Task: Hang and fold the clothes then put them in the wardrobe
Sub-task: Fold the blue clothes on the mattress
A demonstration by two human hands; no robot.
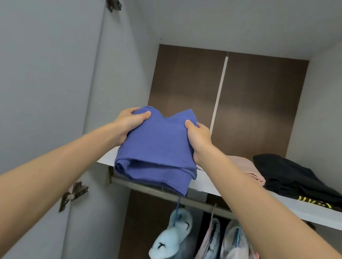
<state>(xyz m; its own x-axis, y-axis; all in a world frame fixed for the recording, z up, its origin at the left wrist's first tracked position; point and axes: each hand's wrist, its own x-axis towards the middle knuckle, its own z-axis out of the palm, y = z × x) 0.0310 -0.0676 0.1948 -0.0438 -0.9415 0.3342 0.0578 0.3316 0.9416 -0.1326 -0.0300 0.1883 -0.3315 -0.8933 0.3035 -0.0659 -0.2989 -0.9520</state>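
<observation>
A folded blue garment point(157, 149) is held up in front of the open wardrobe, over the left end of the white shelf point(266, 203). My left hand point(130, 122) grips its left edge, thumb on top. My right hand point(198, 137) grips its right edge the same way. The near fold of the garment hangs past the shelf's front edge. A folded pink garment point(247, 168) and a folded black garment point(298, 181) lie on the shelf to the right.
Below the shelf a metal rail point(154, 191) carries several hung clothes point(207, 256) in pale blue, white and pink. The grey wardrobe door point(25, 81) stands open on the left, with hinges point(72, 195). A brown back panel point(250, 102) closes the shelf compartment.
</observation>
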